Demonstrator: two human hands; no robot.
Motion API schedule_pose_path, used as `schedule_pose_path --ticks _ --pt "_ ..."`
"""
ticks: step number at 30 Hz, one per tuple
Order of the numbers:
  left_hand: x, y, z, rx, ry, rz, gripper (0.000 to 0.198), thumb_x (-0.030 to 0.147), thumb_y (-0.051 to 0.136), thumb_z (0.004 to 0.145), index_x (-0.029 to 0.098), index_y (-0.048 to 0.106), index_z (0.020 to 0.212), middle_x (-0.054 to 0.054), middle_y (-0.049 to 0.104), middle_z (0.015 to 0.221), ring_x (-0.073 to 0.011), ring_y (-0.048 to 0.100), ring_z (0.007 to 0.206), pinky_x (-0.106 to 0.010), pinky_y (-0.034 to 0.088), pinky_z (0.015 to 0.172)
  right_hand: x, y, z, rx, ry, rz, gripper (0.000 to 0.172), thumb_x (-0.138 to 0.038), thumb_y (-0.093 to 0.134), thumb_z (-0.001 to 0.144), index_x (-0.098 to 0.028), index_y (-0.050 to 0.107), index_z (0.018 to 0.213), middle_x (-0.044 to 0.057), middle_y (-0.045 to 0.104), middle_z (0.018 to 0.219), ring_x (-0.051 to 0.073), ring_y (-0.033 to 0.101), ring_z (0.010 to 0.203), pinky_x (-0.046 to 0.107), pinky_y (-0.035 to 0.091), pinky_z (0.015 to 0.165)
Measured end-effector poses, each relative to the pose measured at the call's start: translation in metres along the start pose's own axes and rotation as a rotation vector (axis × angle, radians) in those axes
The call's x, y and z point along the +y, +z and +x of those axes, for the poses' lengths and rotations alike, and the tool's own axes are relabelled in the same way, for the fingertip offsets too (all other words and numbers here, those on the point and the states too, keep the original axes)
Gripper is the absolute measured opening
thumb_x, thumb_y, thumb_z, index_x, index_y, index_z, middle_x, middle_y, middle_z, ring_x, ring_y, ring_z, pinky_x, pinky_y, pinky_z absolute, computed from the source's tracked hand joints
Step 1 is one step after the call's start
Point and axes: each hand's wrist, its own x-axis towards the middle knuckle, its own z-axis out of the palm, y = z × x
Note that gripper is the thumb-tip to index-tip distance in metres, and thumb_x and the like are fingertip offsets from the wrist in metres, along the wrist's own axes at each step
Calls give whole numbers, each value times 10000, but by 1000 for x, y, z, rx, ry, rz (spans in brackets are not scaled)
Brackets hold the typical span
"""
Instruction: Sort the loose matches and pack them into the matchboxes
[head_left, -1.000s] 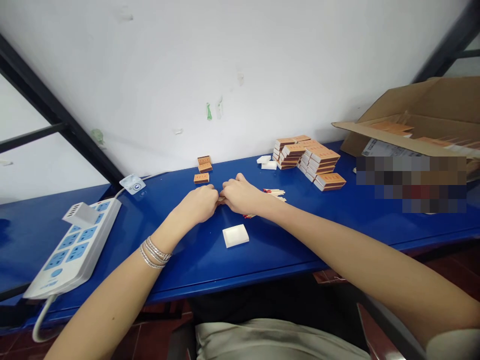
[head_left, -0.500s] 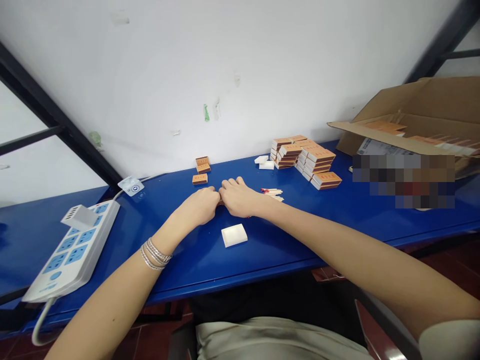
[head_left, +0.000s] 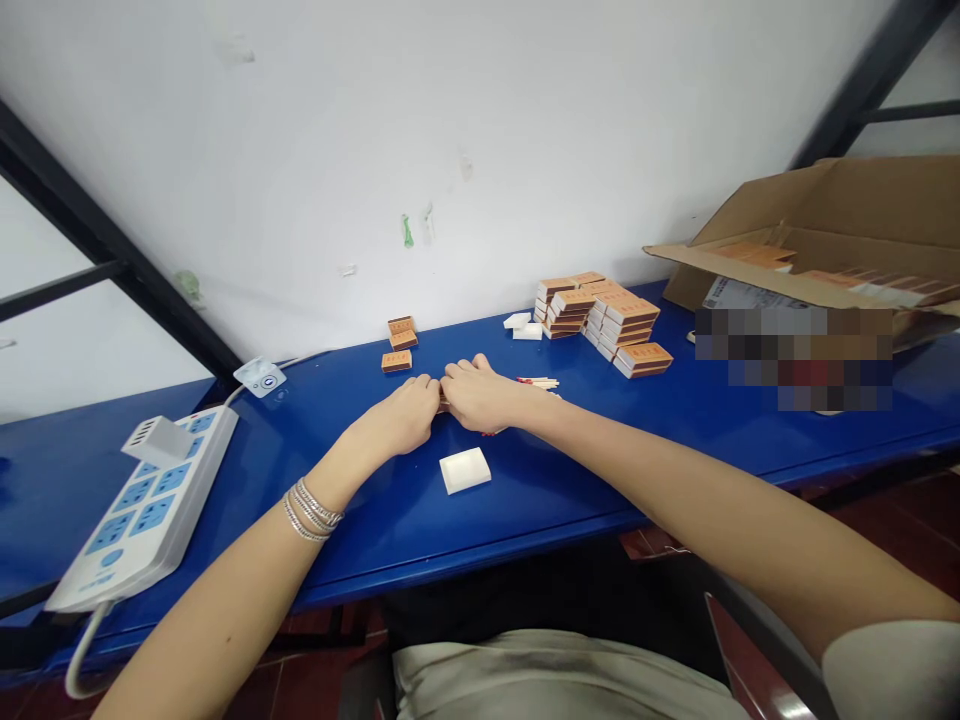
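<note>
Left hand [head_left: 397,418] and right hand [head_left: 480,395] meeting over a small orange-brown item [head_left: 443,404], mostly hidden, on the blue worktop [head_left: 360,510]. Red-tipped matches [head_left: 538,381] just right, white matchbox tray [head_left: 465,470] in front, stacked orange matchboxes [head_left: 611,322] behind, power strip [head_left: 142,510] off left, open cardboard carton [head_left: 817,225] far right.

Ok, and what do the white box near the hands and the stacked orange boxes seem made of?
The white box looks like matte white card, from its thin folded edges; thin plastic is possible. The stacked orange boxes seem printed paperboard, with flat, dull faces.
</note>
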Motion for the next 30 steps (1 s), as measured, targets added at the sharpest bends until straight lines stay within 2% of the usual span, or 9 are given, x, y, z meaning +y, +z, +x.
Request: schedule_pose_path --ticks 4,8,11,16,22,25,27,30 --pt "-7 0 2 7 -23 -55 258 97 368 940 73 622 977 -144 634 947 -225 618 857 -336 486 776 0 -4 -1 13 7 21 293 -213 395 951 -80 654 987 188 615 1052 298 567 961 440 321 867" --pt "-7 -5 2 -31 -34 -90 261 156 416 954 104 659 875 -123 654 937 -215 647 837 -316 484 748 -6 -13 -3 -7 21 42 278 -221 435 947 -102 675 872 167 651 1000 273 593 920 422 272 866" --pt "-3 -10 1 -43 -55 -75 242 133 444 930 99 673 862 -126 659 952 -213 656 847 -304 483 741 -9 -20 -5 -55 21 68 273 -221 455 948 -108 678 837 155 670 971 263 605 912 407 255 854" --pt "1 -12 -1 -68 -68 -56 214 90 459 885 104 672 859 -128 656 965 -205 654 839 -292 479 715 -11 -23 -6 -93 12 103 276 -335 533 931 -111 683 872 160 668 1027 277 603 955 392 258 847" --pt "-4 -11 -2 -66 -36 -39 260 124 396 934 96 653 906 -128 640 976 -204 637 848 -304 478 753 -13 -15 -2 -9 14 -24 225 -114 465 892 -84 689 897 169 665 986 270 612 929 401 257 856" --pt "-4 -13 -4 -95 -5 -30 302 119 362 940 104 661 898 -123 628 956 -195 627 841 -301 478 775 -14 -16 -2 -1 8 -48 224 -100 470 868 -83 694 873 170 665 977 270 611 918 402 256 861" --pt "-3 -14 -4 -116 12 -50 292 179 392 954 114 674 915 -120 628 961 -197 628 851 -306 482 798 -13 -17 -1 -2 12 -39 217 -115 478 865 -85 693 861 167 665 970 267 610 905 403 260 860" --pt "0 -15 -3 -105 -46 -54 276 214 430 953 107 684 942 -135 646 993 -220 649 880 -323 493 806 -12 -15 0 19 0 -19 207 -118 483 854 -95 689 854 161 658 960 259 606 895 396 270 856"
